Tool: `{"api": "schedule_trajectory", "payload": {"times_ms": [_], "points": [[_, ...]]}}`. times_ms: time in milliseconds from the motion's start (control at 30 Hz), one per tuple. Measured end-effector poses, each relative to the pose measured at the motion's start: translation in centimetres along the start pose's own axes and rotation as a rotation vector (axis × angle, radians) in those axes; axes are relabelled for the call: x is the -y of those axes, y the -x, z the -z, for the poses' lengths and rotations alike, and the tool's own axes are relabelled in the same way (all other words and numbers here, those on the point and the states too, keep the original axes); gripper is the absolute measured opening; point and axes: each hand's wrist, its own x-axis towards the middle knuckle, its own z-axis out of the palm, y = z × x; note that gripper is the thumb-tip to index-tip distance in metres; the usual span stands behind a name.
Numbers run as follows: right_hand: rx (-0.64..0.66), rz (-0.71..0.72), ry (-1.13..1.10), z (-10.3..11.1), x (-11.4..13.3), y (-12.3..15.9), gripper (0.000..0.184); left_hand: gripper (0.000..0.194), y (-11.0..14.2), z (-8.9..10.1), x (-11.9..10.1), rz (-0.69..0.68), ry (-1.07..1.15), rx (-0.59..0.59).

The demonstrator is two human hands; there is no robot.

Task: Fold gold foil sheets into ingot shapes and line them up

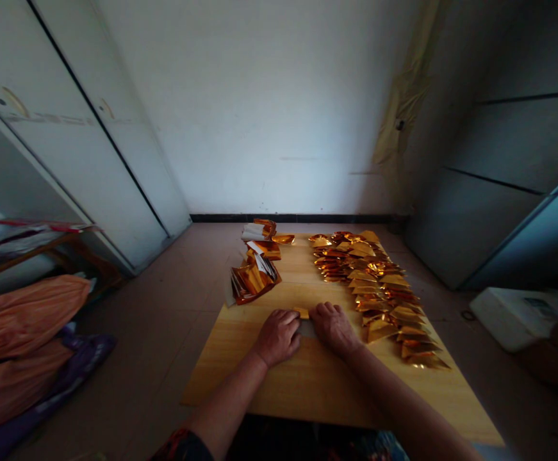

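Near the middle of the wooden board [264,390], a small sheet of gold foil paper [302,313] lies between my two hands, partly folded, with a pale part showing below its gold edge. My left hand [279,337] is closed on its left end, fingers curled. On its right end, the fingers of my right hand [335,328] are pressed together and bent down. My fingertips hide the sheet's ends. Loose stacks of gold and white foil paper [255,280] lie beyond my left hand. Rows of folded gold foil pieces [379,288] cover the board's right side.
Pale cabinets [115,147] stand at the left and a grey refrigerator-like unit [494,166] at the right. Orange and purple bags [24,320] lie at the left. A white box [519,317] sits on the floor at the right. A white wall [269,128] rises beyond the board.
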Motion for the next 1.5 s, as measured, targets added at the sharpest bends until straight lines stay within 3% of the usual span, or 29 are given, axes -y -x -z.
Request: {"api": "schedule_trajectory", "payload": {"times_ms": [300,633,800,1067,1267,1400,1500], "points": [[-0.069,-0.002,-0.025,-0.5,0.1,1.9,0.019,0.041,-0.1,0.5,-0.4,0.005,0.019,0.015],[-0.191,0.123,-0.228,-1.5,-1.7,3.7,0.029,0.032,-0.1,0.4,0.0,-0.018,0.01,-0.009],[-0.193,0.09,-0.292,-1.9,-2.3,3.7,0.025,0.027,-0.3,0.5,0.1,0.002,0.011,-0.006],[-0.161,0.024,-0.256,-1.2,-1.5,2.9,0.016,0.022,-1.1,0.9,0.1,0.002,-0.048,-0.002],[-0.157,-0.05,-0.206,-0.9,0.2,2.4,0.019,0.02,-2.2,0.3,0.1,0.006,-0.107,0.075],[-0.162,0.002,-0.242,-0.8,-0.2,3.0,0.017,0.007,-1.8,0.5,-0.7,0.042,-0.121,0.093],[-0.183,0.072,-0.295,-1.0,-1.0,3.5,0.021,0.015,-1.3,0.8,-1.3,0.059,-0.118,0.101]]}}
